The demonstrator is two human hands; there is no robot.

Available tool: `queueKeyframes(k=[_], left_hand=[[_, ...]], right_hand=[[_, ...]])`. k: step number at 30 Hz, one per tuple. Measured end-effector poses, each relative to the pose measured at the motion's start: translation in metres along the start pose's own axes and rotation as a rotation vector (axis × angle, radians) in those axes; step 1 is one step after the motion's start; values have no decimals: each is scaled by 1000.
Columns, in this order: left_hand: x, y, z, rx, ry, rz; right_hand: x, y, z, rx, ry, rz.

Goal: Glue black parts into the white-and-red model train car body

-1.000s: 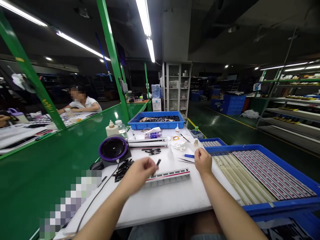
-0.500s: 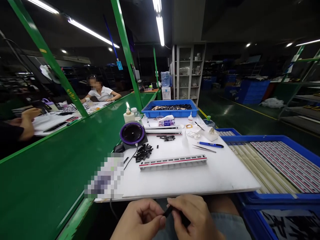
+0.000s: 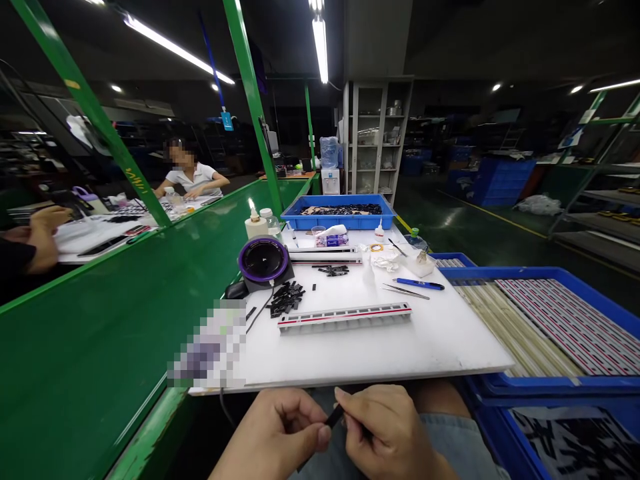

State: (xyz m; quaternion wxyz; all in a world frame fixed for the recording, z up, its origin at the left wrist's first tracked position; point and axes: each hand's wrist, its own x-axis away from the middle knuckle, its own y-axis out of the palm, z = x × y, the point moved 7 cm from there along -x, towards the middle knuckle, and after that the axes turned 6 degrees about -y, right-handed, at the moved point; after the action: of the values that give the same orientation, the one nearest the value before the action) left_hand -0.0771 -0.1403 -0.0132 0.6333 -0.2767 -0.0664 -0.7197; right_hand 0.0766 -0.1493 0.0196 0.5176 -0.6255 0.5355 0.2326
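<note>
A small black strip (image 3: 335, 416) is pinched between my two hands, just below the table's front edge. My left hand (image 3: 280, 430) grips one end between thumb and forefinger. At the other end, the fingertips of my right hand (image 3: 385, 427) close on it. Part of the strip is hidden by my fingers. On the white tabletop (image 3: 350, 360) beyond lies a long white model train car shell (image 3: 345, 317) with a red stripe and a row of window openings. Left of the shell is a pile of small black pieces (image 3: 286, 299), and a smaller group (image 3: 333, 271) lies behind it.
A purple-rimmed round fan (image 3: 263, 259) stands at the table's left. Tweezers (image 3: 406, 291) and a blue pen (image 3: 419, 284) lie to the right. A blue bin (image 3: 340, 217) stands at the back; striped shells (image 3: 565, 313) fill a tray at right. Two people sit beyond the green partition (image 3: 75, 347).
The view has shifted slightly, so the table sits a little higher and more to the left. Both hands keep hold of the black strip, with my right fingers turned slightly.
</note>
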Motion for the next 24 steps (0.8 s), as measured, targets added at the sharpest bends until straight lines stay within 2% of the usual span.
queueKeyframes(k=[6, 11, 16, 18, 20, 22, 24], left_hand=[[-7, -12, -16, -57, 22, 28], [-9, -12, -14, -68, 44, 28], [-5, -9, -1, -115, 27, 27], [-2, -11, 4, -128, 25, 65], [0, -12, 7, -140, 19, 88], [1, -11, 9, -157, 20, 85], [1, -9, 10, -171, 30, 70]], right_hand=[[8, -15, 19, -56, 197, 92], [7, -4, 11, -60, 141, 1], [3, -5, 8, -76, 120, 25], [6, -7, 17, -130, 238, 58], [17, -4, 33, -288, 498, 81], [33, 10, 44, -528, 766, 76], [43, 24, 43, -743, 897, 45]])
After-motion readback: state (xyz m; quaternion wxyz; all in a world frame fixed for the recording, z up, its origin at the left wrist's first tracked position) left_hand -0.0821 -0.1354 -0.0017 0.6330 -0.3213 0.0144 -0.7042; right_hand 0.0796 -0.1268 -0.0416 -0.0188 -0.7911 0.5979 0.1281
